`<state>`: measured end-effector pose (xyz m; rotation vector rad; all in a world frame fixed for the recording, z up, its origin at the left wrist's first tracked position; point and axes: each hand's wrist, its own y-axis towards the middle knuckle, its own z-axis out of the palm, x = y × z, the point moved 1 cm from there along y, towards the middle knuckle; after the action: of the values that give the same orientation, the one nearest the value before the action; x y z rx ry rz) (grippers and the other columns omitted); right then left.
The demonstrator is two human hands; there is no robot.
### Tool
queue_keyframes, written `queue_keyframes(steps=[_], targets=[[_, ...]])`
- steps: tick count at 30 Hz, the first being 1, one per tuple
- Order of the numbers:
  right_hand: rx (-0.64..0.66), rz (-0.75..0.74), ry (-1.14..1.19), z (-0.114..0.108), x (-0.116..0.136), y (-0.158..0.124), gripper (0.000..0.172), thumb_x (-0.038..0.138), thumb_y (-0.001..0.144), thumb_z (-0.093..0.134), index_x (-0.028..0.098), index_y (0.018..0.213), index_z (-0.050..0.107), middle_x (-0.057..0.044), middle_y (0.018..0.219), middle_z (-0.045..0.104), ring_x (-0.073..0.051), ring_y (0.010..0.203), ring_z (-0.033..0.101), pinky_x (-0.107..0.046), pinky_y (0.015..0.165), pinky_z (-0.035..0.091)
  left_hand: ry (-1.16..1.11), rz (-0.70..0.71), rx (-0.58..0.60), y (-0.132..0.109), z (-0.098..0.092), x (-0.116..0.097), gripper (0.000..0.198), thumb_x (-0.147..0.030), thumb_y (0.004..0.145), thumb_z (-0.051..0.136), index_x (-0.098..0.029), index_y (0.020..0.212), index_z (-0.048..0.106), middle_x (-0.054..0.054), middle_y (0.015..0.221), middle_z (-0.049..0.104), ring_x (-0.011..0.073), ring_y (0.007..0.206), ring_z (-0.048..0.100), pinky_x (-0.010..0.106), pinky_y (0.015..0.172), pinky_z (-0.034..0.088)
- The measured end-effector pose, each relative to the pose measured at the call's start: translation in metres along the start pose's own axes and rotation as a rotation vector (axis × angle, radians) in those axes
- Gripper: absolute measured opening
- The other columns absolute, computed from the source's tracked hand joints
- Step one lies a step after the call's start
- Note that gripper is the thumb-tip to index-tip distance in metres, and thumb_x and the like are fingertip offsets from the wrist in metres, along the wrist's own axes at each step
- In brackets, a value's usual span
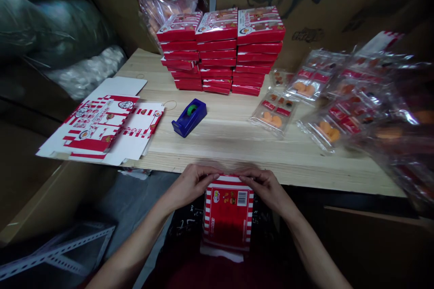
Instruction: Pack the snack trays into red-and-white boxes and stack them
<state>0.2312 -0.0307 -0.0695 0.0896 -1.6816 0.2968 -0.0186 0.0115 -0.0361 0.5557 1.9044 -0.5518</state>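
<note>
A red-and-white striped cardboard box [228,221] hangs at the front edge of the table, its printed back with a barcode facing me. My left hand [195,185] pinches its upper left corner between thumb and fingers. At the upper right corner, my right hand [262,186] grips it the same way. The lower end of the box shows a pale flap sticking out toward my body. Beyond the hands, a blue tape dispenser [190,117] with a green roll sits on the wooden table [217,144].
Stacks of red boxes [217,61] stand at the back. Flat printed box blanks [98,126] lie at the left, overhanging the table edge. Clear packs of toy food [271,113] are spread and heaped on the right. Large plastic bags [57,31] fill the far left.
</note>
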Motion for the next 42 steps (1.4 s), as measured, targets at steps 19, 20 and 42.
queue_keyframes(steps=[19, 20, 42], targets=[[-0.029, -0.147, -0.095, 0.002, -0.002, -0.04, 0.03, 0.029, 0.103, 0.058, 0.04, 0.126, 0.073, -0.001, 0.135, 0.073, -0.025, 0.138, 0.059, -0.055, 0.12, 0.042, 0.297, 0.184, 0.089, -0.037, 0.005, -0.02, 0.055, -0.025, 0.106, 0.049, -0.036, 0.159, 0.038, 0.003, 0.164, 0.043, 0.0244, 0.15, 0.044, 0.053, 0.127, 0.034], [-0.031, -0.148, -0.099, 0.003, -0.002, -0.04, 0.03, 0.029, 0.103, 0.059, 0.04, 0.127, 0.073, -0.001, 0.135, 0.073, -0.025, 0.138, 0.059, -0.055, 0.12, 0.042, 0.306, 0.194, 0.079, -0.037, 0.007, -0.019, 0.054, -0.024, 0.106, 0.048, -0.035, 0.158, 0.039, 0.003, 0.163, 0.045, 0.0238, 0.15, 0.044, 0.053, 0.127, 0.034], [-0.105, 0.022, 0.027, 0.019, -0.007, -0.037, 0.026, 0.045, 0.101, 0.061, 0.037, 0.118, 0.078, -0.005, 0.122, 0.075, -0.026, 0.124, 0.064, -0.05, 0.111, 0.046, 0.158, 0.103, -0.05, -0.04, 0.026, -0.015, 0.048, -0.027, 0.105, 0.052, -0.032, 0.153, 0.049, 0.004, 0.156, 0.053, 0.0234, 0.143, 0.054, 0.048, 0.119, 0.047]])
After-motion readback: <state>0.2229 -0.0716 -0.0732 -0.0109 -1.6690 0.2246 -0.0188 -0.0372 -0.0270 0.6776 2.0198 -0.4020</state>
